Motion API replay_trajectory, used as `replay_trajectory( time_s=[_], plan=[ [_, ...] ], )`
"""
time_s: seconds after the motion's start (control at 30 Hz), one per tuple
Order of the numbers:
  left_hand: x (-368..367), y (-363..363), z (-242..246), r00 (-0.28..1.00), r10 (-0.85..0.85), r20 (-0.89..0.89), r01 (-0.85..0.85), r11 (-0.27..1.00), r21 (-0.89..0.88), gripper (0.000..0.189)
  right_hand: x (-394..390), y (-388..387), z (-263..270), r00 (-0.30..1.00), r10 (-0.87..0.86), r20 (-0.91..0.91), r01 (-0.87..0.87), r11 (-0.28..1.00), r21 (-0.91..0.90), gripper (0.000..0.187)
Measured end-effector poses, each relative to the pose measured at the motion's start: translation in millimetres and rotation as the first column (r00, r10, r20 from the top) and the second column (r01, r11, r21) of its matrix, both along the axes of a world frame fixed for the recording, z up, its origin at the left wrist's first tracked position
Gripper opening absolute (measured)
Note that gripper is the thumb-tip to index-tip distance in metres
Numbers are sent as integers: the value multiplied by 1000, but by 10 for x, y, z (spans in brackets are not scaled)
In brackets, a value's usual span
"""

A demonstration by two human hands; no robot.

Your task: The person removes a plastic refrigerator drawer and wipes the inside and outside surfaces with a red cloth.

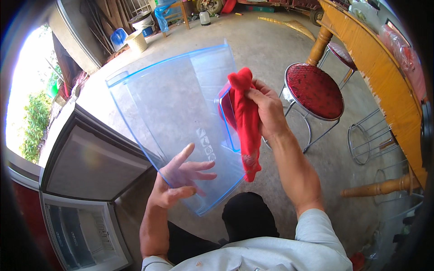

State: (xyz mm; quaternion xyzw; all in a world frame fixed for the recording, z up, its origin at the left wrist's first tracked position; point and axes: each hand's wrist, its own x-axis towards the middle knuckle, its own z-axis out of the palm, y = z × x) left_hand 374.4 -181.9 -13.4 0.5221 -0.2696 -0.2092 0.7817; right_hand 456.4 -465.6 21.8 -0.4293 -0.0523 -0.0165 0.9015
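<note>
A clear plastic fridge drawer [162, 98] with blue-tinted edges is held up, tilted, before me. My left hand [179, 178] holds its near left edge, fingers spread and partly seen through the plastic. My right hand [268, 105] grips a red cloth [249, 135] at the drawer's right side. The cloth is draped over the rim around a handle-like cutout, and part of it shows through the plastic. White printed symbols [205, 144] mark the drawer. My right fingertips are partly hidden behind the cloth.
At the lower left stands a refrigerator [84, 233] with its door [95, 162] open and drawers inside. A red-seated metal stool [313, 91] and a wooden table [383, 67] are on the right. Buckets [136, 41] stand at the back left, and a yellow broom [288, 25] lies on the concrete floor.
</note>
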Motion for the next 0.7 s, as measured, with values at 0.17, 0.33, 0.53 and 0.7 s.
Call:
replay_trajectory(
  time_s=[0.17,0.33,0.53,0.7],
  plan=[
    [100,-22,55,999,36,38,-31,991,-128,103,-166,245,15,959,45,278,53,941,-335,30],
    [116,-25,23,997,50,-66,-65,971,-232,106,-381,91,-238,972,116,204,42,769,-638,48],
    [203,65,-50,992,-24,-126,-8,969,-246,110,-651,-92,-263,969,231,90,-68,597,-799,63],
    [349,77,-63,995,-44,-86,25,975,-220,110,-575,-55,-268,985,172,29,-99,687,-719,54]
  ],
)
